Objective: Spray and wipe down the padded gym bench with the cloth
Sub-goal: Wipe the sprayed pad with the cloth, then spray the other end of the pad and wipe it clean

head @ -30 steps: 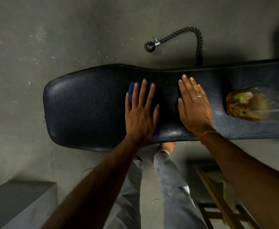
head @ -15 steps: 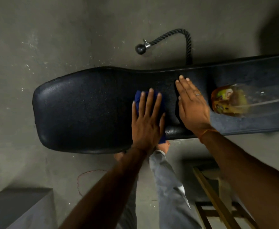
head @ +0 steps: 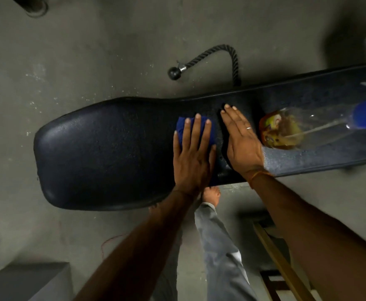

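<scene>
The black padded bench [head: 104, 153] runs across the view from lower left to upper right. My left hand [head: 192, 157] lies flat with spread fingers on a blue cloth [head: 181, 129], pressing it onto the middle of the pad. Just to its right, my right hand [head: 240, 142] rests flat on the bare pad, a ring on one finger. A clear spray bottle [head: 303, 129] with a yellow label and a blue top lies on its side on the bench, right of my right hand. The pad beneath the bottle looks wet and speckled.
A black rope handle [head: 212, 59] with a ball end lies on the concrete floor behind the bench. A wooden frame [head: 282, 263] stands at lower right, a grey block [head: 25, 281] at lower left. My legs and a bare foot [head: 211, 195] are under the bench's near edge.
My left hand has slid the blue cloth to the right along the pad, closer to my right hand. The right hand stays flat in place. The view has shifted a little.
</scene>
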`<action>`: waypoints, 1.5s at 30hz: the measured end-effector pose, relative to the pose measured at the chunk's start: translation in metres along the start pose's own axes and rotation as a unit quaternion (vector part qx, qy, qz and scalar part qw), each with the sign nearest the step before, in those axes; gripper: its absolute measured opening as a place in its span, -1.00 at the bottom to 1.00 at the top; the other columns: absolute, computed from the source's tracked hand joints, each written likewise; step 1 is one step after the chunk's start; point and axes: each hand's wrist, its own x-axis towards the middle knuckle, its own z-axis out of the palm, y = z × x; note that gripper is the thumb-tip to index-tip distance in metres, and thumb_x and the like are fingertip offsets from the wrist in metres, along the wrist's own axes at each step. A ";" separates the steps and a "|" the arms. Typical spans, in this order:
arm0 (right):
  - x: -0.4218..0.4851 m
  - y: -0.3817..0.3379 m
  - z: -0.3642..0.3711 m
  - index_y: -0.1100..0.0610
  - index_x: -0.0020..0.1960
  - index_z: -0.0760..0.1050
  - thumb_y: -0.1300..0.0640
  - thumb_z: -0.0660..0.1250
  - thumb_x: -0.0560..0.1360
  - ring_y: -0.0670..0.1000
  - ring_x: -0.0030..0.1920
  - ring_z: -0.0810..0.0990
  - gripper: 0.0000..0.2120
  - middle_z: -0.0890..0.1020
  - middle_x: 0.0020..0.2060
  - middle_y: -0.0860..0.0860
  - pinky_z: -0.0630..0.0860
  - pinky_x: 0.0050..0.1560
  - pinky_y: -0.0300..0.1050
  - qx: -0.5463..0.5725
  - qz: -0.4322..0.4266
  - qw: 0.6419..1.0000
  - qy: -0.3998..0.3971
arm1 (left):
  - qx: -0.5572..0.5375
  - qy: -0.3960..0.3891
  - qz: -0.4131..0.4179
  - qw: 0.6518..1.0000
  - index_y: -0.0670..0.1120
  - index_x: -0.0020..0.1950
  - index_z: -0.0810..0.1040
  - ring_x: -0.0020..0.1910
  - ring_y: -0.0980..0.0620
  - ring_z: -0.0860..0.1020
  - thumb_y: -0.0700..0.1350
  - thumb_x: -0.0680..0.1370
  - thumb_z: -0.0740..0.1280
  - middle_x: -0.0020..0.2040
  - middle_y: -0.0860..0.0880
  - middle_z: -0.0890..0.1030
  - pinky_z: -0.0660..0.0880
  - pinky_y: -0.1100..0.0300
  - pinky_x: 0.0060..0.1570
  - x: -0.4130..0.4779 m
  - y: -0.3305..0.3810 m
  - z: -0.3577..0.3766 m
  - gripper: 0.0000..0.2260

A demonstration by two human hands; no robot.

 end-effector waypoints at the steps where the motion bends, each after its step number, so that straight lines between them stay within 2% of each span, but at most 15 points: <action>1: 0.000 0.001 0.000 0.19 0.61 0.29 0.28 0.08 0.54 0.09 0.65 0.21 -0.38 0.29 0.63 0.09 0.19 0.65 -0.02 0.011 0.003 1.000 0.004 | 0.005 0.006 0.006 1.000 0.00 0.69 0.04 0.68 -0.10 -0.05 0.12 0.71 0.04 0.70 -0.08 0.00 -0.02 -0.18 0.63 0.018 0.000 -0.003 -0.44; 5: -0.002 0.002 0.001 0.22 0.60 0.31 0.36 0.11 0.52 0.11 0.64 0.22 -0.37 0.32 0.61 0.12 0.07 0.65 -0.19 0.018 0.010 1.000 0.010 | 0.014 0.026 -0.005 1.000 -0.02 0.69 0.07 0.68 -0.09 0.01 0.11 0.72 -0.03 0.69 -0.06 0.08 0.01 -0.17 0.62 0.078 0.003 -0.007 -0.46; 10: -0.003 -0.003 -0.004 0.21 0.60 0.30 0.43 0.22 0.46 0.11 0.64 0.21 -0.30 0.32 0.61 0.13 -0.16 0.58 -0.42 -0.004 0.031 0.999 -0.025 | 0.011 0.012 0.002 1.000 -0.02 0.69 -0.04 0.68 -0.09 -0.06 0.12 0.73 -0.03 0.70 -0.07 -0.03 -0.07 -0.15 0.64 0.019 0.005 -0.002 -0.44; 14: -0.019 -0.015 -0.007 0.18 0.61 0.28 0.47 0.26 0.44 0.08 0.66 0.16 -0.25 0.27 0.63 0.09 -0.08 0.61 -0.30 0.008 0.061 0.998 -0.030 | 0.031 -0.027 0.036 0.999 0.00 0.69 -0.03 0.68 -0.09 -0.08 0.13 0.72 0.01 0.70 -0.06 -0.04 -0.04 -0.17 0.63 -0.030 -0.025 -0.003 -0.43; 18: -0.049 -0.029 -0.009 0.13 0.64 0.24 0.48 0.31 0.45 0.03 0.67 0.09 -0.20 0.21 0.66 0.03 -0.10 0.61 -0.24 0.025 0.105 0.993 -0.045 | 0.039 -0.034 -0.021 0.998 0.01 0.69 -0.08 0.68 -0.11 -0.11 0.14 0.73 -0.04 0.70 -0.06 -0.08 -0.04 -0.21 0.63 -0.016 -0.061 -0.020 -0.44; 21: -0.062 -0.036 -0.010 0.16 0.61 0.30 0.50 0.30 0.43 0.06 0.66 0.17 -0.22 0.28 0.63 0.05 0.02 0.63 -0.19 0.050 0.116 0.991 -0.031 | 0.068 -0.031 -0.022 0.997 -0.05 0.69 -0.07 0.68 -0.18 -0.10 0.12 0.73 -0.02 0.70 -0.11 -0.07 -0.07 -0.25 0.62 0.000 -0.070 -0.037 -0.42; 23: -0.066 -0.043 -0.012 0.17 0.57 0.38 0.48 0.24 0.46 0.10 0.61 0.29 -0.31 0.38 0.58 0.09 0.14 0.63 -0.15 0.074 0.136 0.988 -0.001 | 0.082 -0.034 0.051 0.995 -0.07 0.69 -0.03 0.68 -0.17 -0.08 0.10 0.71 0.04 0.70 -0.10 -0.06 -0.07 -0.24 0.62 0.008 -0.062 -0.046 -0.41; 26: -0.074 -0.053 -0.020 0.16 0.47 0.49 0.36 0.18 0.51 0.14 0.44 0.49 -0.47 0.55 0.42 0.12 0.35 0.52 -0.05 0.095 0.163 0.980 0.066 | 0.070 -0.113 0.153 0.979 -0.04 0.69 0.00 0.68 -0.15 -0.04 0.22 0.66 0.16 0.70 -0.08 -0.04 0.04 -0.18 0.62 0.021 -0.037 -0.055 -0.31; 30: -0.084 -0.060 -0.038 0.18 0.26 0.57 0.23 0.18 0.59 0.16 0.17 0.56 -0.70 0.64 0.15 0.12 0.46 0.28 0.05 0.104 0.219 0.950 0.196 | 0.099 -0.192 0.112 0.970 -0.06 0.69 -0.02 0.67 -0.23 -0.04 0.33 0.55 0.30 0.69 -0.12 -0.08 0.04 -0.22 0.61 0.029 -0.009 -0.059 -0.12; 33: -0.089 -0.062 -0.057 0.23 0.11 0.54 0.21 0.30 0.62 0.13 0.06 0.54 -0.88 0.59 0.02 0.11 0.48 0.16 0.09 0.112 0.265 0.902 0.323 | 0.115 -0.205 0.094 0.967 -0.10 0.68 0.03 0.65 -0.27 0.04 0.30 0.50 0.41 0.69 -0.16 -0.02 0.23 -0.18 0.57 0.034 0.004 -0.066 -0.06; 36: -0.083 -0.064 -0.083 0.27 0.10 0.46 0.13 0.43 0.55 0.05 0.05 0.48 -0.74 0.46 0.02 0.06 0.48 0.14 0.04 0.133 0.309 0.834 0.437 | 0.137 -0.222 0.082 0.962 -0.13 0.67 0.07 0.63 -0.31 0.11 0.27 0.45 0.49 0.67 -0.21 0.03 0.38 -0.12 0.49 0.039 0.015 -0.070 -0.01; 38: -0.070 -0.065 -0.104 0.30 0.21 0.43 0.07 0.50 0.49 0.06 0.12 0.49 -0.55 0.46 0.11 0.13 0.49 0.23 -0.05 0.180 0.305 0.809 0.468 | 0.149 -0.224 0.082 0.959 -0.15 0.66 0.08 0.61 -0.33 0.15 0.25 0.44 0.51 0.66 -0.24 0.06 0.40 -0.10 0.48 0.039 0.020 -0.071 0.00; 41: -0.044 -0.065 -0.137 0.26 0.39 0.39 0.08 0.58 0.46 0.06 0.29 0.54 -0.37 0.51 0.27 0.14 0.48 0.42 0.01 0.281 0.254 0.802 0.461 | 0.157 -0.230 0.081 0.957 -0.19 0.65 0.06 0.60 -0.37 0.14 0.21 0.44 0.52 0.65 -0.29 0.06 0.38 -0.12 0.47 0.041 0.024 -0.070 0.00; 43: -0.028 -0.067 -0.155 0.20 0.39 0.44 0.10 0.59 0.45 -0.05 0.22 0.59 -0.40 0.59 0.22 0.03 0.53 0.37 0.01 0.306 0.230 0.807 0.450 | 0.162 -0.241 0.080 0.954 -0.21 0.65 0.04 0.60 -0.41 0.13 0.18 0.45 0.52 0.65 -0.32 0.03 0.40 -0.15 0.46 0.042 0.026 -0.070 0.00; 45: -0.022 -0.070 -0.167 0.19 0.34 0.49 0.16 0.57 0.47 -0.14 0.10 0.60 -0.49 0.63 0.13 -0.06 0.56 0.25 -0.12 0.305 0.211 0.818 0.440 | 0.166 -0.249 0.082 0.950 -0.22 0.65 0.01 0.59 -0.43 0.12 0.16 0.47 0.52 0.64 -0.34 0.01 0.43 -0.18 0.44 0.044 0.028 -0.070 0.00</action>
